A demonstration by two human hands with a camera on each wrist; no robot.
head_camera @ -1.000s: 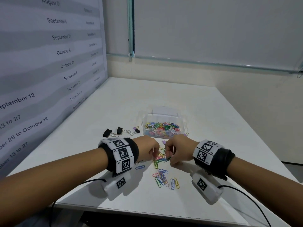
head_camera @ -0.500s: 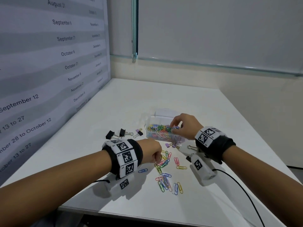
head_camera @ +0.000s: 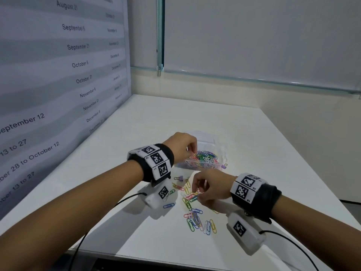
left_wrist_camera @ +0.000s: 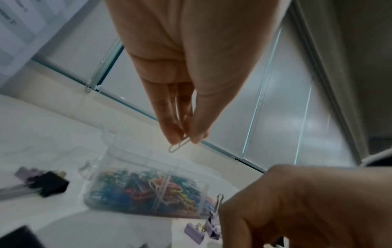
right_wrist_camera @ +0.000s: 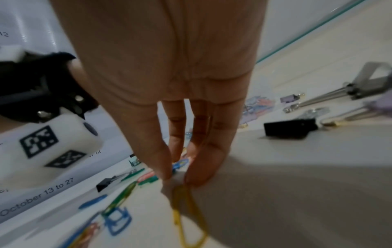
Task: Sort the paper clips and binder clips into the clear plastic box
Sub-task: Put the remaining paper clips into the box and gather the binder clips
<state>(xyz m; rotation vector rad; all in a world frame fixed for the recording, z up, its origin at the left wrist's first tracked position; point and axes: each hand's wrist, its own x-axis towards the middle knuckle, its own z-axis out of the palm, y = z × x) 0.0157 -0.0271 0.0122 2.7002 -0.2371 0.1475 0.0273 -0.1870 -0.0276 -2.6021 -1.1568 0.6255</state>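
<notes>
The clear plastic box (head_camera: 203, 160) holds a heap of coloured paper clips. Just above its near-left corner my left hand (head_camera: 189, 151) pinches a pale paper clip (left_wrist_camera: 177, 147) between thumb and fingertips. Nearer to me, my right hand (head_camera: 197, 189) reaches down into the loose paper clips (head_camera: 195, 218) scattered on the table. In the right wrist view its fingertips (right_wrist_camera: 165, 174) pinch the end of a yellow paper clip (right_wrist_camera: 188, 209) lying on the table. Small purple binder clips (head_camera: 180, 178) lie in front of the box, and another (head_camera: 223, 166) at its right corner.
A black binder clip (left_wrist_camera: 52, 184) lies left of the box, hidden behind my left forearm in the head view. The white table (head_camera: 263, 153) meets a printed wall panel (head_camera: 58, 75) on the left and a wall behind. Cables trail off the front edge.
My right hand went to the box and has come back to the loose clips. My left hand has left the pile and risen over the box with a clip.
</notes>
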